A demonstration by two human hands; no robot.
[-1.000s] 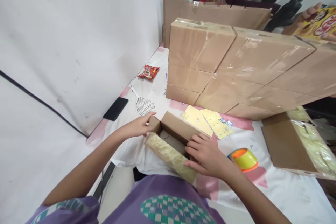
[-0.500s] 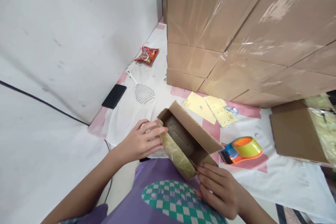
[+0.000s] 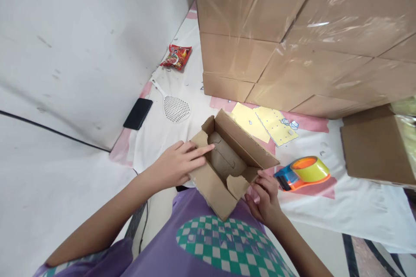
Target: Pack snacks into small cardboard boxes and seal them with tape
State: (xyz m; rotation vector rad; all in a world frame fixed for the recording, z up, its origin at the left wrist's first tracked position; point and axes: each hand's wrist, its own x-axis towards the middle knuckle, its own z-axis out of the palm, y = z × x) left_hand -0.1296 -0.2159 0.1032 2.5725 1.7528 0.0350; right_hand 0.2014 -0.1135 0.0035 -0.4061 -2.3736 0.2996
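A small cardboard box [image 3: 212,186] is tilted in front of my body with its top flaps spread apart. Inside the box, a rounded brown surface with a slit [image 3: 225,153] shows; what it belongs to I cannot make out. My left hand [image 3: 180,164] grips the box's left end, the index finger reaching over a small flap. At the right-hand corner, my right hand [image 3: 264,197] holds the box between thumb and fingers. A tape dispenser [image 3: 302,173] with a yellow roll lies just beyond my right hand.
Large taped cardboard [image 3: 292,65] stands at the back. Another open box [image 3: 377,147] sits far right. On the white and pink cloth [image 3: 328,220] are yellow paper sheets [image 3: 250,121], a white slotted scoop [image 3: 176,108], a black phone [image 3: 138,114] and a red packet [image 3: 177,57].
The near flap has swung outward toward my body, so its taped face is out of sight and more of the inside shows. My right hand has moved up along the box's corner.
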